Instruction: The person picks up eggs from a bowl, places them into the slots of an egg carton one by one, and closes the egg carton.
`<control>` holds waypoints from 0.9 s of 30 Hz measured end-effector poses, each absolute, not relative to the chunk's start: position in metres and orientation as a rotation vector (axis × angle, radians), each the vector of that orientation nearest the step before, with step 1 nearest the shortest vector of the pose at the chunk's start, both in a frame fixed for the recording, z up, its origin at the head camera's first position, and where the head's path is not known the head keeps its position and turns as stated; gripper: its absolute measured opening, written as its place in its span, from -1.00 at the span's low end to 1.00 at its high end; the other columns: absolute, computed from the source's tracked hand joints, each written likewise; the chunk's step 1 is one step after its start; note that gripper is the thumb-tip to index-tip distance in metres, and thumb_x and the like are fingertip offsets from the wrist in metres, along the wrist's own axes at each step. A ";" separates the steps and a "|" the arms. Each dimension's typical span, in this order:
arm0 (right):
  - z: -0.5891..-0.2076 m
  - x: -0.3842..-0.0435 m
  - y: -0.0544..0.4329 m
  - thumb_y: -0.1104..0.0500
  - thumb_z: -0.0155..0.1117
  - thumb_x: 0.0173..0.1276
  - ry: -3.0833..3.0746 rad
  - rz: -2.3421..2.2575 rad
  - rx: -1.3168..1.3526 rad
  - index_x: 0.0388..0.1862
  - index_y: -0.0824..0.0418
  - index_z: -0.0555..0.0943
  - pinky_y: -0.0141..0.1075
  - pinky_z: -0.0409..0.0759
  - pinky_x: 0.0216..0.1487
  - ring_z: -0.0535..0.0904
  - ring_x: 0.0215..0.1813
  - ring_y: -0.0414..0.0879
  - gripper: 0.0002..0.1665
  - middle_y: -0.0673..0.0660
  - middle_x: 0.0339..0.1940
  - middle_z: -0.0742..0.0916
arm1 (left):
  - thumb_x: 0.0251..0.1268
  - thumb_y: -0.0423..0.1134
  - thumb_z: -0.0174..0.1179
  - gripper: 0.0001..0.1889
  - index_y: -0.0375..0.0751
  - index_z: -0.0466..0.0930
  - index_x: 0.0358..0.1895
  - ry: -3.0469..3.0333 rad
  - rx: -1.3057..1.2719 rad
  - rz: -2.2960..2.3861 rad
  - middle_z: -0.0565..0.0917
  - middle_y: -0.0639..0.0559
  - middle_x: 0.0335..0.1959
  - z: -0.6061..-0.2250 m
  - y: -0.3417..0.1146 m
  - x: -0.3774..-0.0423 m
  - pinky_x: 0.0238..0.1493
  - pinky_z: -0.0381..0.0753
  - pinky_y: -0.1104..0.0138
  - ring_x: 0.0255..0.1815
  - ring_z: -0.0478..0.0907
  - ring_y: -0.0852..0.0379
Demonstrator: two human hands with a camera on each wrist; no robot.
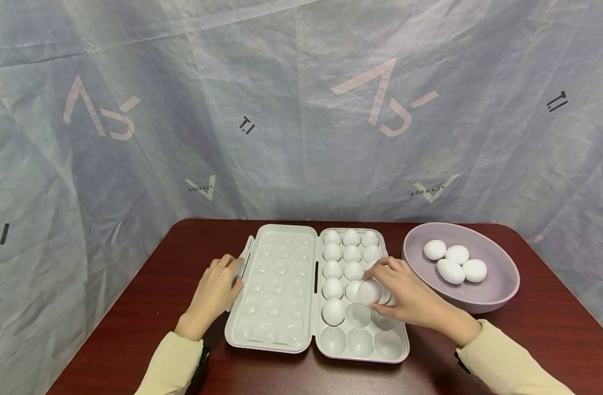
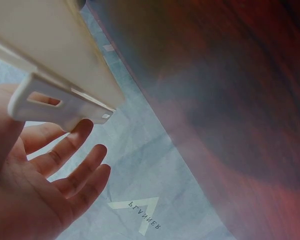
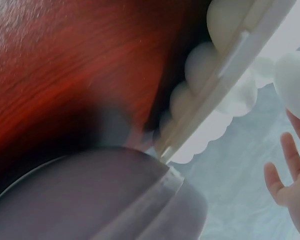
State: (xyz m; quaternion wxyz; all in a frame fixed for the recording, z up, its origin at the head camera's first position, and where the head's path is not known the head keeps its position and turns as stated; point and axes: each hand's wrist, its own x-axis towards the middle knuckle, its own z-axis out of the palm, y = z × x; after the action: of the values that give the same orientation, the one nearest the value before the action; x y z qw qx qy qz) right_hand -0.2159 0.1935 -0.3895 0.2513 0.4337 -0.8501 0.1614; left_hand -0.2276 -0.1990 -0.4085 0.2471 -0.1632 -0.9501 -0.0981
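Observation:
A white egg (image 1: 369,292) is pinched between the thumb and fingers of my right hand (image 1: 405,293), just above the tray half of a white plastic egg box (image 1: 359,359). The same egg (image 3: 293,85) shows at the right edge of the right wrist view. Eggs fill the far rows of cups, and one more sits in the left cup of the second-nearest row. The nearest row holds none. My left hand (image 1: 210,293) holds the latch flap (image 2: 60,102) on the outer edge of the opened lid (image 1: 269,285), thumb on one side and fingertips on the other.
A mauve bowl (image 1: 508,274) with several white eggs (image 1: 451,271) stands right of the egg box, close to my right forearm. All of it rests on a dark red wooden table (image 1: 148,296). A grey printed cloth (image 1: 282,109) hangs behind the table.

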 end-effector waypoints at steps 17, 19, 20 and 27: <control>-0.406 -0.209 0.180 0.03 0.50 -0.27 -2.278 0.390 1.303 -0.18 0.06 0.51 -0.17 0.31 -0.01 0.42 -0.03 -0.11 -0.41 -0.16 -0.27 0.59 | 0.01 -0.38 0.16 -0.61 -0.28 0.56 0.01 -2.630 -0.411 -0.276 0.54 -0.09 -0.20 -0.407 -0.198 -0.228 -0.28 0.47 0.11 -0.18 0.48 -0.13; -0.407 -0.209 0.180 0.02 0.50 -0.27 -2.272 0.386 1.314 -0.16 0.06 0.52 -0.16 0.31 -0.02 0.42 -0.02 -0.10 -0.41 -0.16 -0.26 0.60 | 0.02 -0.38 0.16 -0.61 -0.28 0.56 0.01 -2.635 -0.409 -0.276 0.54 -0.09 -0.20 -0.407 -0.198 -0.228 -0.28 0.46 0.11 -0.18 0.48 -0.13; -0.408 -0.209 0.179 0.02 0.50 -0.27 -2.271 0.383 1.317 -0.16 0.06 0.53 -0.16 0.32 -0.02 0.42 -0.02 -0.10 -0.41 -0.15 -0.26 0.60 | 0.02 -0.38 0.16 -0.61 -0.28 0.56 0.01 -2.636 -0.409 -0.275 0.54 -0.09 -0.20 -0.407 -0.198 -0.228 -0.28 0.46 0.11 -0.17 0.48 -0.13; -0.412 -0.209 0.178 0.01 0.49 -0.27 -2.261 0.373 1.342 -0.19 0.05 0.55 -0.15 0.32 -0.03 0.42 -0.01 -0.08 -0.44 -0.14 -0.26 0.60 | 0.01 -0.38 0.16 -0.61 -0.28 0.57 0.00 -2.621 -0.416 -0.270 0.54 -0.09 -0.21 -0.407 -0.199 -0.228 -0.31 0.46 0.12 -0.19 0.48 -0.13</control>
State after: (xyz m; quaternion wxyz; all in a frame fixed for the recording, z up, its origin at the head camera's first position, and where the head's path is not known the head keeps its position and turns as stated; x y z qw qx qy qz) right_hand -0.2087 0.1779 -0.4122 0.2407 0.4906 -0.8263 0.1363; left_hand -0.2282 -0.1988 -0.4075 0.2346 -0.1516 -0.9552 -0.0982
